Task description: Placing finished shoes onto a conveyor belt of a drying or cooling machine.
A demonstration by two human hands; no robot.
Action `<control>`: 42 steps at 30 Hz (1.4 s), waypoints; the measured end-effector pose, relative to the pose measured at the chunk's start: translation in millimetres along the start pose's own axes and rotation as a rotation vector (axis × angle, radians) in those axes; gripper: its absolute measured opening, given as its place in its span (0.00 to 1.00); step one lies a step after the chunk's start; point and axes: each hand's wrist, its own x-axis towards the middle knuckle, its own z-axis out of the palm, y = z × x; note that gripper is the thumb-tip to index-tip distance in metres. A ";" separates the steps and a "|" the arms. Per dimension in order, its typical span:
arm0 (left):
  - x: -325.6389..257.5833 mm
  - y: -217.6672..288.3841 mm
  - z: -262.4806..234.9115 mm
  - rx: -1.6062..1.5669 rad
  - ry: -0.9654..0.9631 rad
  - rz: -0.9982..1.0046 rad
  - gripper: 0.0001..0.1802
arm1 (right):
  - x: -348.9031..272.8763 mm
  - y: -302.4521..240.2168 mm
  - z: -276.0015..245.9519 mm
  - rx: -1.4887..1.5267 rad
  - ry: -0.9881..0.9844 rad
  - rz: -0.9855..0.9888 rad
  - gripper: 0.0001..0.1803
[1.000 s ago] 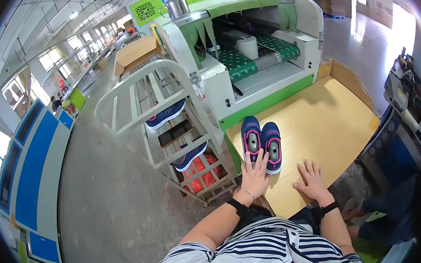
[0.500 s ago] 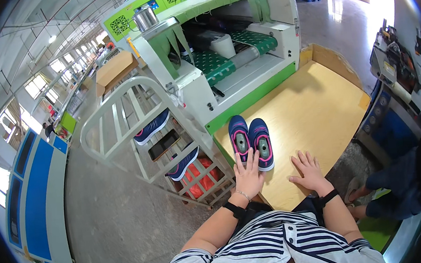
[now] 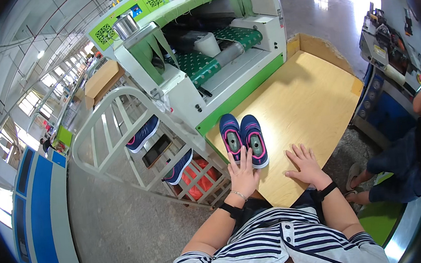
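Observation:
A pair of navy shoes with pink trim stands side by side on the wooden tabletop [image 3: 299,91], toes pointing away from me. Grey-green lasts fill the openings of the left shoe [image 3: 230,130] and the right shoe [image 3: 254,140]. My left hand [image 3: 244,174] rests at the heels with its fingers stretched out; the fingertips reach the backs of the shoes, gripping nothing. To the right of the pair, my right hand [image 3: 304,166] lies flat on the board with fingers spread, apart from the shoes.
Beyond the board stands a machine with a green dotted conveyor belt [image 3: 203,72]. At left, a metal rack [image 3: 117,154] holds another shoe [image 3: 143,134], a phone [image 3: 156,150], a further shoe [image 3: 178,168] and something red [image 3: 195,180]. Another person's legs [image 3: 394,170] are at right.
The whole view has shifted slightly, putting the machine and shoes a little further left in the picture. Both hands and the pair of shoes keep their places on the board.

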 end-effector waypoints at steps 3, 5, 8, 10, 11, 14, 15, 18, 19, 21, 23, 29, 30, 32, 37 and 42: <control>-0.3 0.1 1.0 -0.011 0.011 -0.003 0.46 | 0.5 1.3 0.7 -0.003 0.003 -0.004 0.46; -0.1 0.1 1.2 0.009 0.020 -0.004 0.46 | 1.0 2.1 0.3 -0.012 -0.018 0.002 0.48; -0.3 0.1 1.4 0.002 0.018 -0.010 0.46 | 1.1 1.2 -0.9 -0.018 -0.021 0.001 0.48; -1.7 -0.3 1.8 -0.011 0.000 -0.020 0.46 | 0.5 -0.5 -1.3 -0.014 -0.009 -0.009 0.47; -2.5 -0.6 2.2 -0.002 0.012 -0.010 0.46 | 0.1 -1.2 -1.1 -0.011 -0.003 -0.005 0.46; -5.2 -1.7 4.4 -0.053 -0.042 -0.039 0.47 | -1.1 -0.8 1.6 -0.040 0.006 -0.008 0.46; -5.8 -2.5 4.8 -0.055 -0.050 -0.043 0.47 | -1.5 0.5 3.0 -0.027 0.011 -0.014 0.46; -6.9 -5.2 3.7 -0.103 -0.053 -0.039 0.47 | 0.3 5.1 10.4 -0.034 0.015 -0.031 0.47; -5.8 -6.7 2.8 -0.130 0.042 0.026 0.48 | 2.4 6.9 13.3 -0.064 0.020 -0.029 0.47; -4.0 -7.5 1.6 -0.084 0.031 0.032 0.50 | 8.0 11.0 19.0 -0.136 0.079 -0.117 0.47; 0.2 -4.6 2.1 -0.060 0.060 0.069 0.50 | 12.1 15.8 22.2 -0.073 0.095 -0.117 0.47; 1.7 -2.5 13.2 -0.052 -0.012 0.089 0.49 | 3.8 16.9 20.8 0.013 0.094 -0.057 0.48; 1.8 -5.1 15.1 -0.045 -0.007 0.119 0.49 | 2.5 15.7 19.2 0.002 0.079 -0.083 0.48; 1.9 -9.4 19.9 -0.017 0.000 0.123 0.49 | 2.2 13.7 17.0 -0.012 0.046 -0.050 0.48; 0.6 -12.1 24.2 -0.014 0.029 0.134 0.49 | 5.4 14.5 19.4 0.013 0.041 -0.051 0.48; 0.5 -9.1 21.2 -0.024 0.012 0.102 0.49 | 6.5 16.1 22.7 0.007 0.060 -0.058 0.48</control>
